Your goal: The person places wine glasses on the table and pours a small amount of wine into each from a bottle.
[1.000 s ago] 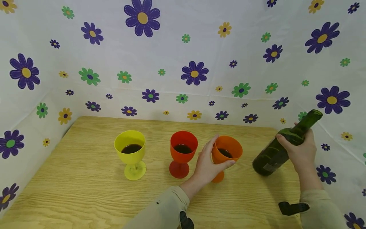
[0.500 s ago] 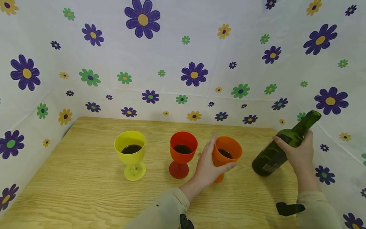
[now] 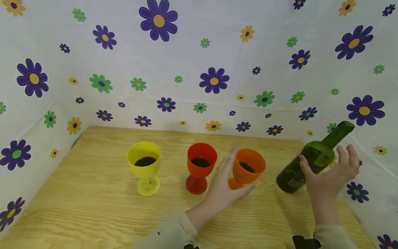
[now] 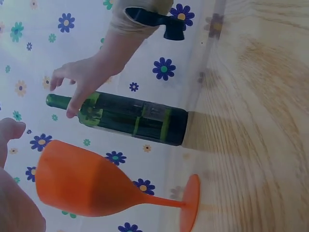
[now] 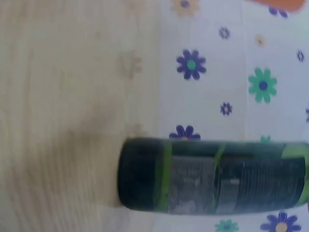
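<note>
While hands [image 3: 225, 185] open: smooth orange goblet [image 3: 247, 169]; apparently glass bottle [image 3: 311, 159].

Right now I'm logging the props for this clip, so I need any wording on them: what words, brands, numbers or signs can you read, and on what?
None can be read.
Green bottle: its label carries rows of print, too blurred to make out in any view.
Yellow goblet, red goblet, orange goblet: plain, no marks.
Flowered sheet: flowers only, no lettering.
</note>
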Available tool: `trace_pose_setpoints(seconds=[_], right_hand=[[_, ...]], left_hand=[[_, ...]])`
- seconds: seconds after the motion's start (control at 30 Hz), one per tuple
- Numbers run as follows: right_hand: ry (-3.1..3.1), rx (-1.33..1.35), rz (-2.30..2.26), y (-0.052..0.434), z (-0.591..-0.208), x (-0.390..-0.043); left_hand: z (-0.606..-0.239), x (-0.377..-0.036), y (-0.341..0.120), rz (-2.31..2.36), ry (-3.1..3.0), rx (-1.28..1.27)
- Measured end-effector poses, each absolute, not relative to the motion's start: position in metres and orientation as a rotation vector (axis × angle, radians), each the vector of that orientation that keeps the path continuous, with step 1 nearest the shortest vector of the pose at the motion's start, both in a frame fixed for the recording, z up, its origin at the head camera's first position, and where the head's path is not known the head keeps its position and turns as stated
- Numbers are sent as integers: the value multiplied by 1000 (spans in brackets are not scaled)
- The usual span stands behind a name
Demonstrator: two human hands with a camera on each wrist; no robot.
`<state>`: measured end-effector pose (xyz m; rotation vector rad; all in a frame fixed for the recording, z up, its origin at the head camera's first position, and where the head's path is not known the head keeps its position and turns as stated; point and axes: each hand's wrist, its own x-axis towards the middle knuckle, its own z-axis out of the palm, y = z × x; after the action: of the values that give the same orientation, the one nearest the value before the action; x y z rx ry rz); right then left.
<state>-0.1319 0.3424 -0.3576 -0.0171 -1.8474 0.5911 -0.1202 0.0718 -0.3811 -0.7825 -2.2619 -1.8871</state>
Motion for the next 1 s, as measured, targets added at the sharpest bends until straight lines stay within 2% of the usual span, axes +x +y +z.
trace_pose_setpoints(seconds=[0.17, 0.27, 0.7, 1.0], right_hand=[[-1809, 399, 369, 313, -369, -137], [-1966, 519, 325, 305, -377, -138], [-2418, 519, 399, 296, -393, -163], [-2533, 508, 418, 300, -390, -187]], left_hand=[[-376, -112, 55, -1840, -2150, -895], [-372, -108, 43, -1819, -2055, -958], [-335, -106, -39, -1724, -1888, -1019], [-319, -116, -100, -1644, -1904, -871]])
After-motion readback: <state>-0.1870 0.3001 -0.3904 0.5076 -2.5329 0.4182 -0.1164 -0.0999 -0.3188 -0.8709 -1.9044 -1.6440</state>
